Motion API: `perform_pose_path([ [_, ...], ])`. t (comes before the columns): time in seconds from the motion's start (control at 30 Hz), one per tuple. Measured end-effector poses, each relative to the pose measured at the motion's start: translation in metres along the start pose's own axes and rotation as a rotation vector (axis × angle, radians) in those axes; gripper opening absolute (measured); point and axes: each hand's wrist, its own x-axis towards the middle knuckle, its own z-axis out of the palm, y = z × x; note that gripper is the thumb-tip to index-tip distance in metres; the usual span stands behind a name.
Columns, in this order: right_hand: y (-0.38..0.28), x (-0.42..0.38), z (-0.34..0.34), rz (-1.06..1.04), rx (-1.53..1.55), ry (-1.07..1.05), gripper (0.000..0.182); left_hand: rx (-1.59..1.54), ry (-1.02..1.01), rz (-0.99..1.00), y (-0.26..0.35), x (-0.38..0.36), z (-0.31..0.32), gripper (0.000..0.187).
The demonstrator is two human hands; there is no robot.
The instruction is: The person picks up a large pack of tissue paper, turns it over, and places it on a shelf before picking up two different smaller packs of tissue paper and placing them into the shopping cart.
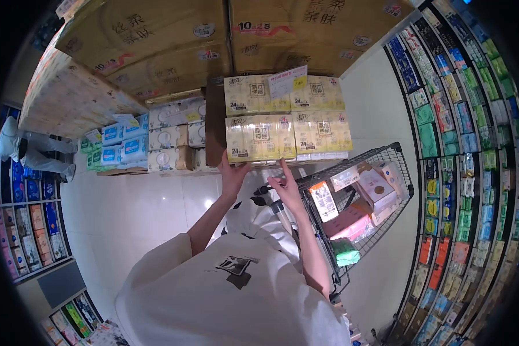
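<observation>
A yellow-and-cream multipack of tissues point(260, 137) sits at the lower left of a small stack of like packs on the display. My left hand point(233, 175) grips this pack at its lower left corner, with some fingers hidden beside and under it. My right hand point(286, 183) is at the same pack's lower right edge, fingertips against it and thumb apart. Another yellow tissue pack point(322, 134) stands right beside it, and more lie behind. A pink-and-yellow price sign point(288, 81) rests over the rear packs.
A black wire shopping cart point(406, 167) stands to my right, holding boxes and packs, including a green pack point(346, 252). Large brown cartons point(155, 40) rise behind the display. Blue packs point(134, 148) sit to the left. A person's legs point(46, 151) show far left. Stocked shelves point(461, 173) line the right.
</observation>
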Motion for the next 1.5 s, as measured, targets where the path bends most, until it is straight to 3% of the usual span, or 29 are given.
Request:
perform_pose_path([
  [0.07,0.010,0.008,0.003,-0.024,0.007,-0.002,0.082,-0.011,0.031,0.021,-0.010,0.006,0.002,0.090],
  [0.3,0.006,-0.011,0.001,-0.074,0.006,-0.015,0.069,0.019,0.079,-0.090,0.020,-0.006,0.005,0.085],
  [0.37,-0.001,-0.036,-0.016,-0.063,0.116,0.034,0.053,-0.023,0.158,-0.063,0.025,-0.022,0.006,0.081],
  [0.5,-0.005,-0.102,-0.087,-0.030,-0.170,0.421,0.031,0.263,0.063,0.128,0.033,-0.054,0.011,0.059],
  [0.57,0.016,-0.138,-0.137,-0.065,-0.080,0.764,0.027,0.294,-0.502,0.188,0.037,-0.060,0.021,0.038],
  [0.63,0.022,-0.182,-0.194,-0.092,-0.148,0.974,0.030,0.437,-0.753,0.444,0.046,-0.058,0.044,0.028],
  [0.67,0.031,-0.206,-0.221,-0.090,-0.157,1.086,0.031,0.439,-0.759,0.444,0.045,-0.057,0.057,0.028],
  [0.73,0.052,-0.257,-0.265,-0.060,-0.200,1.279,0.034,0.625,-0.934,0.788,0.036,-0.056,0.084,0.032],
  [0.77,0.062,-0.282,-0.278,-0.029,-0.233,1.361,0.036,0.625,-0.944,0.789,0.034,-0.055,0.097,0.032],
  [0.8,0.074,-0.307,-0.287,-0.022,-0.231,1.369,0.036,0.674,-1.001,0.842,0.031,-0.053,0.111,0.033],
  [0.87,0.105,-0.351,-0.296,0.298,-0.602,1.411,0.043,0.770,-1.087,0.935,0.006,-0.052,0.139,0.038],
  [0.93,0.150,-0.378,-0.294,0.566,-0.700,1.313,0.053,0.874,-1.091,1.027,-0.015,-0.049,0.153,0.037],
  [1.0,0.204,-0.391,-0.282,0.611,-0.608,1.164,0.060,1.099,-1.064,1.180,-0.032,-0.046,0.169,0.037],
  [1.03,0.205,-0.385,-0.271,0.611,-0.601,1.164,0.060,1.105,-1.067,1.183,-0.031,-0.047,0.175,0.037],
  [1.1,0.210,-0.369,-0.254,0.835,-0.455,0.859,0.059,1.211,-1.189,0.961,-0.028,-0.046,0.185,0.036],
  [1.13,0.208,-0.363,-0.254,0.836,-0.437,0.860,0.059,1.233,-1.218,0.942,-0.026,-0.045,0.189,0.039],
  [1.2,0.208,-0.356,-0.263,0.846,-0.807,0.928,0.055,1.238,-1.223,0.955,-0.022,-0.043,0.196,0.037],
  [1.3,0.203,-0.351,-0.281,0.834,-0.732,0.971,0.058,1.206,-1.133,1.057,-0.033,-0.043,0.211,0.030],
  [1.5,0.177,-0.332,-0.325,0.845,-0.726,0.993,0.046,1.050,-0.930,1.224,-0.055,-0.043,0.250,0.017],
])
